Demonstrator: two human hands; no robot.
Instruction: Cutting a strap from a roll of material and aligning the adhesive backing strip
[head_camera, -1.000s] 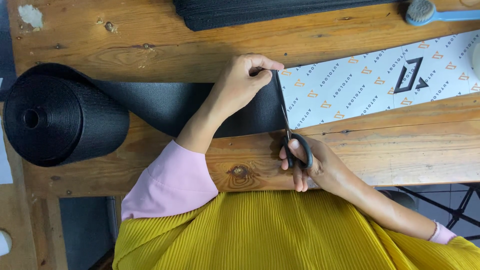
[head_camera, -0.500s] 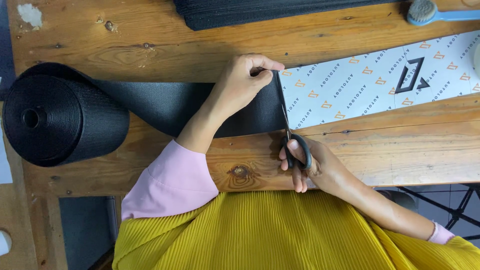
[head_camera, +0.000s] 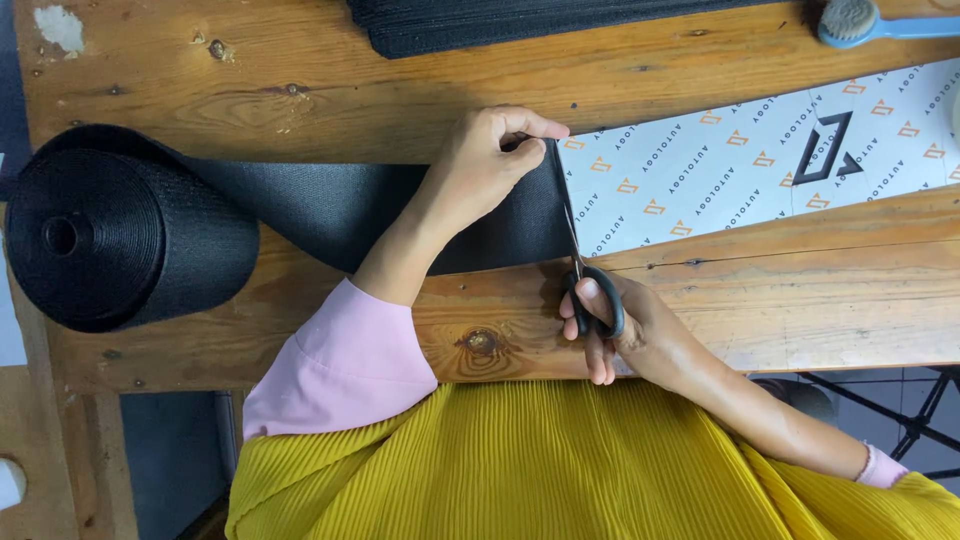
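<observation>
While the webbing (head_camera: 330, 205) lay flat across the bench (head_camera: 300, 95), its end was pinched by the left hand (head_camera: 480, 165); scissors (head_camera: 580, 255) were gripped in the right hand (head_camera: 625, 335). A crooked cut was judged likely if the pinch slackened.

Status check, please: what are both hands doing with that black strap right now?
Left hand pinning black webbing end. Right hand working scissors across it. Patterned card alongside; nothing blocking.
</observation>
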